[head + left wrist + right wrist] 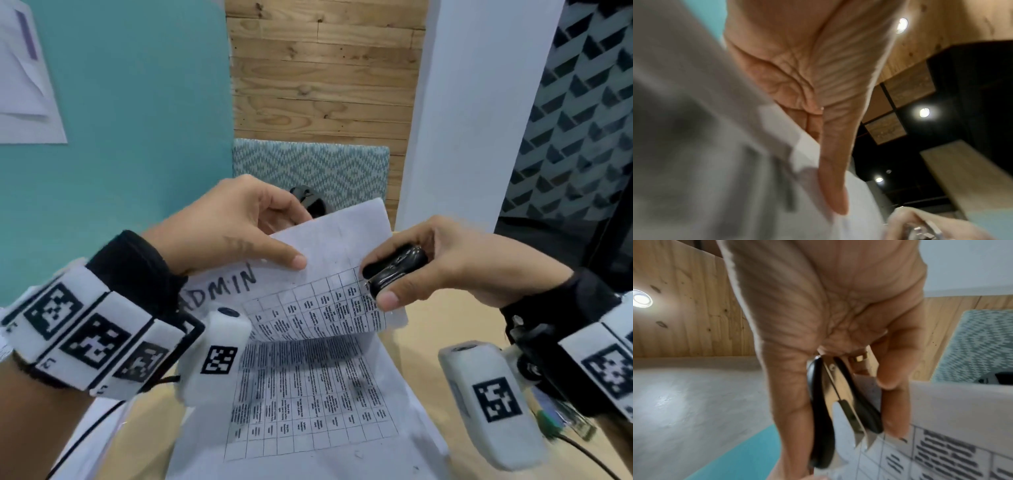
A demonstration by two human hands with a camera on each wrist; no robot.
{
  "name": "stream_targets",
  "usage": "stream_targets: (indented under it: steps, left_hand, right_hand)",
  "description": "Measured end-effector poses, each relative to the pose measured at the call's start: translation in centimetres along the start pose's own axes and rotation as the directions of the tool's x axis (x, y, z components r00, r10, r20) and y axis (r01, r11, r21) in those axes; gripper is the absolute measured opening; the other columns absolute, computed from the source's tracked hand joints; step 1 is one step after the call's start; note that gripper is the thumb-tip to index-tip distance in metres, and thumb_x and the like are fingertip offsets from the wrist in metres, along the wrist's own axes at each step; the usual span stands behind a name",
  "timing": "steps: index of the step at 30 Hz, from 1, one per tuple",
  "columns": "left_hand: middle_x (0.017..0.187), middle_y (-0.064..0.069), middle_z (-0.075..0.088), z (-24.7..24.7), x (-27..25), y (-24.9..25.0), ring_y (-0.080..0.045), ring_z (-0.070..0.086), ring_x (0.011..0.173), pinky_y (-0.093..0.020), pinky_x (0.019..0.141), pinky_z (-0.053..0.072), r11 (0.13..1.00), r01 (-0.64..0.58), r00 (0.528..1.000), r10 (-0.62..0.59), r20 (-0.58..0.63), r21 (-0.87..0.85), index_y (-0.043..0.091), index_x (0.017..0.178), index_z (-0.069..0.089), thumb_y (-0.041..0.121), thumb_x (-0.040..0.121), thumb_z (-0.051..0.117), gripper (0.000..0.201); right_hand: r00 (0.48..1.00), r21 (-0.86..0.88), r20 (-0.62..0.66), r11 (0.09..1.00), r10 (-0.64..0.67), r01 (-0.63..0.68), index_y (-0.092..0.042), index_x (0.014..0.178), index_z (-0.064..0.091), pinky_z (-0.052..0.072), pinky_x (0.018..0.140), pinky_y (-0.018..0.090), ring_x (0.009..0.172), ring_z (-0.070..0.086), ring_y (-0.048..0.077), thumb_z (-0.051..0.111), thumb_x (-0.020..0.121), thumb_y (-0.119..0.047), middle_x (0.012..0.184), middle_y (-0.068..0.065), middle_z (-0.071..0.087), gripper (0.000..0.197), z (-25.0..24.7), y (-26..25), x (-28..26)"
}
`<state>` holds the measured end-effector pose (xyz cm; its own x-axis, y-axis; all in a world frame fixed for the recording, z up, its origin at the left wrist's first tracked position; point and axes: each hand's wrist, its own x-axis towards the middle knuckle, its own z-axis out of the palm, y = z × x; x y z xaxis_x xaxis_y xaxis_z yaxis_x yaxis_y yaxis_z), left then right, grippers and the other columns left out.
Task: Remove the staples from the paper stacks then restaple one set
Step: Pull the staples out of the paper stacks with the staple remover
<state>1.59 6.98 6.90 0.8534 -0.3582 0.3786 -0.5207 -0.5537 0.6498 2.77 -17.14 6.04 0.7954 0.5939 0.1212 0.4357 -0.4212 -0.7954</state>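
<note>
My left hand (260, 236) pinches the top edge of a paper stack (322, 294) marked "ADMIN", lifted off the desk with the thumb on its front. The sheets carry a printed table and hang down onto the desk. My right hand (404, 274) grips a black staple remover (394, 272) squeezed at the stack's right edge. In the right wrist view the staple remover (840, 412) shows metal claws biting the paper (941, 443). The left wrist view shows my left thumb (834, 186) lying on the blurred paper (715, 162). A black object (308, 200), perhaps a stapler, sits behind the stack.
The light wooden desk (424, 329) lies under the papers. More white sheets (96, 428) lie at the left. A patterned chair back (308, 168) stands beyond the desk, with a teal partition (130, 120) at left and a white pillar (462, 113) at right. Cables (561, 431) trail at the right.
</note>
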Motion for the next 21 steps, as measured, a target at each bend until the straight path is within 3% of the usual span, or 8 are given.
stream_targets:
  steps: [2, 5, 8, 11, 14, 15, 19, 21]
  left_hand:
    - [0.08, 0.004, 0.075, -1.7, -0.8, -0.9, -0.011, 0.069, 0.071, -0.024, 0.069, 0.054, 0.998, 0.027, 0.992, -0.019, -0.125, 0.062, 0.019, 0.088, 0.072, 0.026, 0.048, 0.09, 0.044]
    - [0.085, 0.007, 0.075, -3.3, -2.3, -3.3, -0.002, 0.068, 0.074, -0.012, 0.065, 0.052, 0.995, 0.033, 0.958, -0.059, -0.282, -0.095, 0.018, 0.098, 0.068, 0.023, 0.046, 0.088, 0.056]
    - [0.098, 0.006, 0.073, -3.6, -3.1, -5.9, -0.004, 0.068, 0.088, -0.026, 0.081, 0.047, 0.95, 0.134, 0.937, -0.213, -0.276, -0.281, 0.029, 0.112, 0.058, 0.056, 0.026, 0.088, 0.095]
    - [0.095, 0.019, 0.071, -2.1, -2.5, -6.4, 0.009, 0.063, 0.084, -0.021, 0.078, 0.044, 0.946, 0.116, 0.946, -0.198, -0.256, -0.303, 0.032, 0.103, 0.06, 0.057, 0.042, 0.082, 0.069]
    - [0.081, 0.017, 0.071, -0.3, -0.8, -5.2, 0.013, 0.059, 0.069, -0.003, 0.059, 0.042, 0.946, -0.007, 0.923, -0.119, -0.367, -0.325, 0.018, 0.101, 0.062, 0.022, 0.077, 0.067, 0.025]
    - [0.08, 0.017, 0.071, -0.1, -0.3, -4.6, 0.012, 0.06, 0.069, -0.002, 0.057, 0.042, 0.934, -0.032, 0.915, -0.117, -0.387, -0.357, 0.015, 0.101, 0.062, 0.016, 0.08, 0.061, 0.02]
    - [0.079, 0.015, 0.073, -0.7, 0.7, -3.5, 0.002, 0.066, 0.07, -0.013, 0.06, 0.05, 0.904, -0.138, 0.911, -0.045, -0.411, -0.404, 0.015, 0.095, 0.061, 0.029, 0.069, 0.062, 0.03]
    - [0.068, 0.013, 0.071, -2.4, 0.8, -3.0, 0.002, 0.064, 0.061, -0.013, 0.056, 0.049, 0.913, -0.181, 0.879, -0.016, -0.477, -0.365, 0.018, 0.084, 0.064, 0.025, 0.072, 0.061, 0.014]
  right_hand:
    - [0.995, 0.026, -0.089, 0.998, -0.053, 0.056, -0.01, 0.085, 0.075, 0.04, 0.048, 0.014, 0.059, 0.056, 0.004, 0.085, 0.04, -0.023, 0.071, 0.0, 0.069, 0.048, -0.6, -0.1, -0.2]
    - [0.96, 0.109, -0.255, 0.983, -0.113, 0.145, -0.012, 0.082, 0.074, 0.043, 0.048, 0.012, 0.062, 0.059, 0.005, 0.083, 0.042, -0.023, 0.074, 0.001, 0.07, 0.042, -1.6, -0.4, -0.4]
    - [0.917, 0.185, -0.367, 0.954, -0.157, 0.237, -0.016, 0.08, 0.074, 0.044, 0.052, 0.011, 0.071, 0.063, 0.005, 0.087, 0.037, -0.028, 0.079, -0.001, 0.072, 0.047, -2.4, -0.7, -0.7]
    - [0.886, 0.231, -0.416, 0.918, -0.206, 0.322, -0.02, 0.084, 0.075, 0.046, 0.057, 0.012, 0.076, 0.064, 0.006, 0.088, 0.02, -0.052, 0.085, -0.001, 0.071, 0.073, -2.6, -0.8, -0.7]
    - [0.867, 0.303, -0.44, 0.87, -0.236, 0.39, -0.019, 0.08, 0.075, 0.046, 0.056, 0.012, 0.075, 0.065, 0.007, 0.088, 0.021, -0.052, 0.081, -0.003, 0.071, 0.069, -2.6, -1.1, -0.9]
    - [0.861, 0.321, -0.446, 0.854, -0.244, 0.409, -0.018, 0.08, 0.074, 0.046, 0.055, 0.012, 0.074, 0.065, 0.007, 0.088, 0.024, -0.049, 0.079, -0.003, 0.072, 0.066, -2.7, -1.2, -1.0]
    - [0.84, 0.335, -0.484, 0.835, -0.245, 0.437, -0.019, 0.083, 0.072, 0.045, 0.054, 0.013, 0.075, 0.067, 0.008, 0.086, 0.03, -0.047, 0.078, -0.003, 0.072, 0.061, -2.8, -1.1, -1.1]
    - [0.836, 0.328, -0.491, 0.836, -0.246, 0.439, -0.023, 0.079, 0.073, 0.045, 0.054, 0.013, 0.076, 0.067, 0.009, 0.086, 0.029, -0.05, 0.078, -0.005, 0.071, 0.058, -2.9, -0.9, -1.0]
